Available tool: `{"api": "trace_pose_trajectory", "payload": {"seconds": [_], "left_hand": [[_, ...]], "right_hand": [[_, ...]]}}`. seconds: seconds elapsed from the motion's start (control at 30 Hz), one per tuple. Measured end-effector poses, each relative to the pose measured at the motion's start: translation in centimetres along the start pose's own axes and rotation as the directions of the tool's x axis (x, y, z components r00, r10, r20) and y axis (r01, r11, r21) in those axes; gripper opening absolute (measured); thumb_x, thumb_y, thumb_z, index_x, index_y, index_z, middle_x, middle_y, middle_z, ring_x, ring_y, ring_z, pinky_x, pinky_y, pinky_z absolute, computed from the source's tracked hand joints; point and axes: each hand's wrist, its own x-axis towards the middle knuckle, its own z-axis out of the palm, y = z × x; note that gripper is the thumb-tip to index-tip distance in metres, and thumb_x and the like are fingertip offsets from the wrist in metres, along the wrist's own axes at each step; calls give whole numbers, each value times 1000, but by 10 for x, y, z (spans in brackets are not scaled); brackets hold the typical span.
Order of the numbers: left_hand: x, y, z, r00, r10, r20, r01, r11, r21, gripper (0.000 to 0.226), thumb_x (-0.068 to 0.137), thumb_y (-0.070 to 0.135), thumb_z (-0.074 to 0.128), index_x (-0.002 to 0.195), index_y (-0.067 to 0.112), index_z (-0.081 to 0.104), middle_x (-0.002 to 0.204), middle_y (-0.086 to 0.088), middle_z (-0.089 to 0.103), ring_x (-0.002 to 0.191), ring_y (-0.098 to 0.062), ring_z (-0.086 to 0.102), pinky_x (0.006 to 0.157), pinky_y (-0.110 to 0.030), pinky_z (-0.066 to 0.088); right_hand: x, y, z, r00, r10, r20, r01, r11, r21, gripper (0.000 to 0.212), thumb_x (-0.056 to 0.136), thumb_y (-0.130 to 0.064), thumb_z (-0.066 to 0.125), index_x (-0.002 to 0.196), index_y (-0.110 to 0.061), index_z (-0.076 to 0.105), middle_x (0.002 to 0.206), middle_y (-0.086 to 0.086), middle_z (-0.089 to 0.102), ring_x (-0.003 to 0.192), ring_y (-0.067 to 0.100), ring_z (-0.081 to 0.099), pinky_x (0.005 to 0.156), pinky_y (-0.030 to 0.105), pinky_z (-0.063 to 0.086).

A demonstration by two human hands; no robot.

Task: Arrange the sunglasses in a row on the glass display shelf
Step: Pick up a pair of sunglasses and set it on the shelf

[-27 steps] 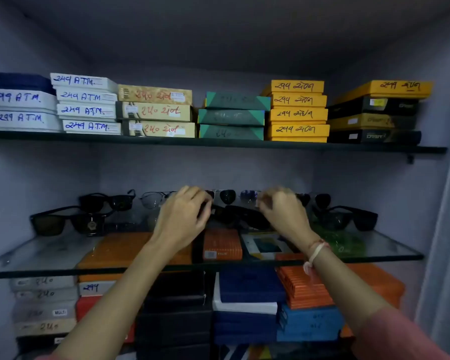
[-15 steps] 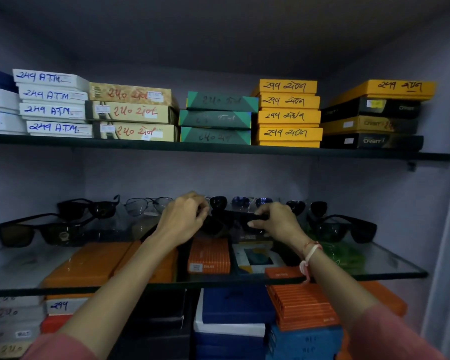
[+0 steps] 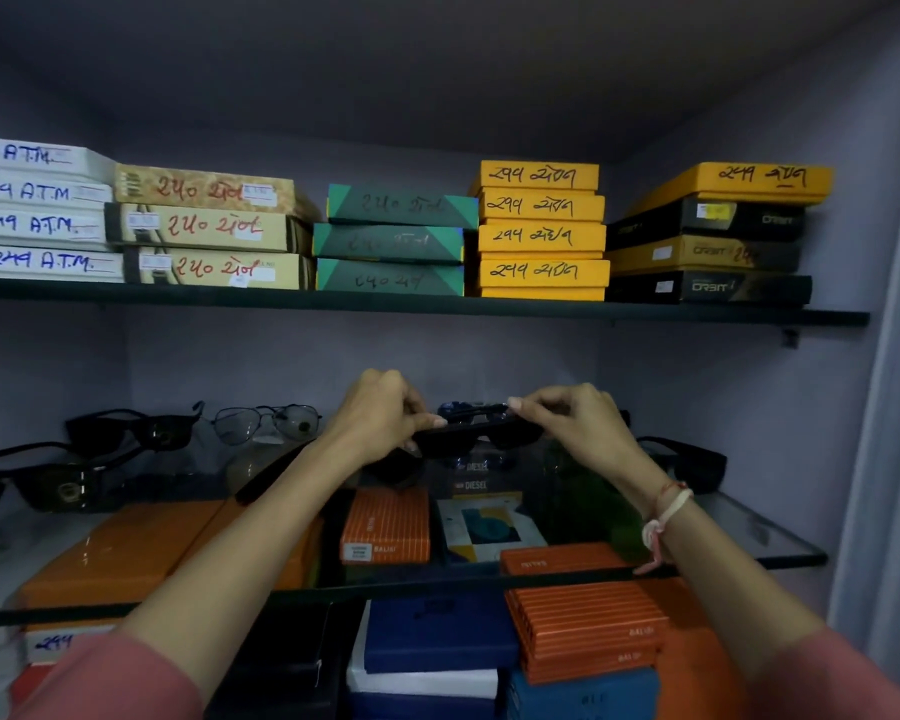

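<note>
Black sunglasses point(image 3: 476, 434) are held level just above the middle of the glass display shelf point(image 3: 765, 532). My left hand point(image 3: 380, 413) pinches their left end and my right hand point(image 3: 578, 420) pinches their right end. Other pairs stand along the shelf: black sunglasses point(image 3: 131, 431) and clear wire-frame glasses point(image 3: 266, 420) at the back left, a dark pair point(image 3: 37, 483) at the far left, another dark pair point(image 3: 692, 459) at the right. Blue-lensed glasses point(image 3: 463, 407) peek out behind the held pair, mostly hidden.
An upper shelf point(image 3: 437, 304) carries stacked white, tan, green, yellow and black boxes. Below the glass lie orange boxes point(image 3: 385, 524), blue boxes point(image 3: 437, 641) and more orange ones point(image 3: 588, 626). Side walls close in left and right.
Both hands have gone from reaching among the pairs at the shelf's back to gripping the black sunglasses by their ends, holding them slightly higher and nearer. The view has shifted right.
</note>
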Motion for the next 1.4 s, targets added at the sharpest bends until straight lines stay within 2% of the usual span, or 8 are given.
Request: {"api": "trace_pose_trajectory", "payload": {"seconds": [0.2,0.4,0.57,1.0,1.1,1.2,1.3,1.4], "left_hand": [[6,14,0,1000,-1,-15,2,999,52,23,80,31,77,76,9,79,65,-9,76,57,-13,72,60,-25,58],[12,20,15,994,-111,14,111,993,27,20,83,16,69,72,1,75,58,-13,75,54,-18,74,65,-28,63],[15,29,28,974,-227,18,224,969,104,33,75,15,69,46,7,56,43,-1,49,43,-17,49,40,-25,37],[17,20,27,941,-306,146,298,952,77,54,82,49,67,44,15,50,42,3,42,42,-13,42,45,-25,31],[7,-1,10,946,-323,33,318,943,101,42,85,43,67,64,6,71,61,-6,64,61,-23,63,52,-26,42],[-5,-23,-8,936,-347,-58,351,904,245,32,82,42,71,90,11,76,97,-8,74,92,-27,68,75,-35,56],[-16,-41,-21,900,-434,-28,404,810,425,53,79,46,72,120,14,64,127,-11,61,118,-30,56,92,-40,51],[-25,-60,-30,858,-512,23,429,742,516,59,78,47,71,125,16,56,130,-9,59,121,-29,56,97,-39,50]], "right_hand": [[14,3,-18,989,112,-93,-115,993,-28,17,73,-20,86,88,-12,83,85,5,80,74,14,75,75,29,63],[17,11,-21,969,129,-212,-192,931,-311,9,75,-19,80,81,-14,83,87,8,79,82,26,73,78,36,62],[12,29,-15,974,170,-151,-217,889,-404,14,79,-14,70,80,-4,79,85,12,77,79,28,71,71,37,61],[23,21,-12,976,218,-20,-193,813,-549,22,85,-26,71,96,-8,77,99,11,75,92,29,70,79,37,59],[22,-2,2,995,91,-34,-96,865,-492,20,85,-26,71,96,-11,79,99,13,76,95,32,70,78,34,56],[23,-29,28,997,16,78,16,922,-387,19,85,-23,71,93,-10,82,94,13,78,93,29,71,82,37,58],[24,-53,60,982,14,188,50,943,-328,22,84,-26,73,92,-7,81,95,13,78,92,26,72,77,32,56],[26,-70,91,948,102,301,18,929,-371,31,84,-35,74,83,-4,72,96,16,72,93,31,68,77,35,53]]}}
